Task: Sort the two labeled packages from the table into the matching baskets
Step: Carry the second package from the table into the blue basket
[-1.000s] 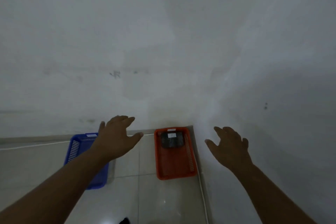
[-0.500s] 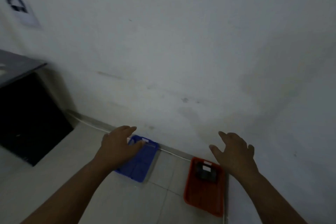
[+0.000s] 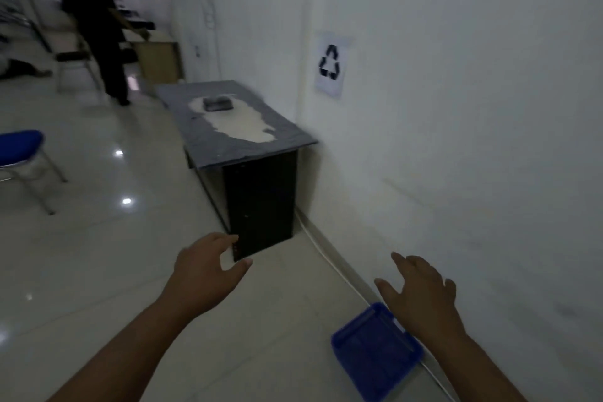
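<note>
Blue basket (image 3: 375,359), grey table (image 3: 208,134) with whitish patch, seemingly dark package (image 3: 218,104), black-symbol white poster (image 3: 330,65).

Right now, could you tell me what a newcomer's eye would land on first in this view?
Probably the two bare hands, left hand and right hand, both empty and spread low in the foreground. Beyond them, a grey-covered table against the wall carries one dark package. A blue plastic basket sits on the floor under the right hand.

Recycling symbol on wall sheet (image 3: 330,64); no text
</note>
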Demonstrator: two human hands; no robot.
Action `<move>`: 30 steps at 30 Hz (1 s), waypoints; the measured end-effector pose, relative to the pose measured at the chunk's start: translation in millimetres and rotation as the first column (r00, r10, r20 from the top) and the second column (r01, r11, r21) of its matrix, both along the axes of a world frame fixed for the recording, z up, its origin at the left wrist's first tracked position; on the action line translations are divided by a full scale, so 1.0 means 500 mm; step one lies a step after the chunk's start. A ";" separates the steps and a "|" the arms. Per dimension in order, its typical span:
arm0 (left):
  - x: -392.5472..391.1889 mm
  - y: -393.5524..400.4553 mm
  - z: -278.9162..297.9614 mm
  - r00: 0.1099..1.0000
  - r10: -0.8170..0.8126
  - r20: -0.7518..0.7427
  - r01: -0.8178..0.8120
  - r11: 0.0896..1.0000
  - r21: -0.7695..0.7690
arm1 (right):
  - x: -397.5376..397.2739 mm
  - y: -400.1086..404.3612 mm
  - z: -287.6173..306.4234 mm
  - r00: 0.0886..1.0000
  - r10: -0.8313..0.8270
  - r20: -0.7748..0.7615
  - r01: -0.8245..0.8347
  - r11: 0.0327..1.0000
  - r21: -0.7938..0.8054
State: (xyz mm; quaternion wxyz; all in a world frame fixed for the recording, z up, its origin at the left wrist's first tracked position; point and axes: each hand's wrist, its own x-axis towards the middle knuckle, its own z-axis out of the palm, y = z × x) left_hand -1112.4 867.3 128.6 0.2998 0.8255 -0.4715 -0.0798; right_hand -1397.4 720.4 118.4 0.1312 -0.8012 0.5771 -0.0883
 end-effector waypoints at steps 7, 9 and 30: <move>0.334 0.099 0.040 0.981 0.194 -0.001 -0.194 0.980 -0.049 | 0.398 -0.002 0.024 0.985 0.168 0.024 -0.168 0.986 -0.025; 0.415 0.122 0.054 0.970 0.242 -0.003 -0.242 0.969 -0.054 | 0.488 -0.004 0.032 0.977 0.211 0.036 -0.210 0.977 -0.029; 1.001 -0.154 0.088 0.902 0.431 0.023 -0.425 0.897 -0.124 | 1.191 -0.368 0.068 0.870 0.468 0.156 -0.456 0.883 -0.107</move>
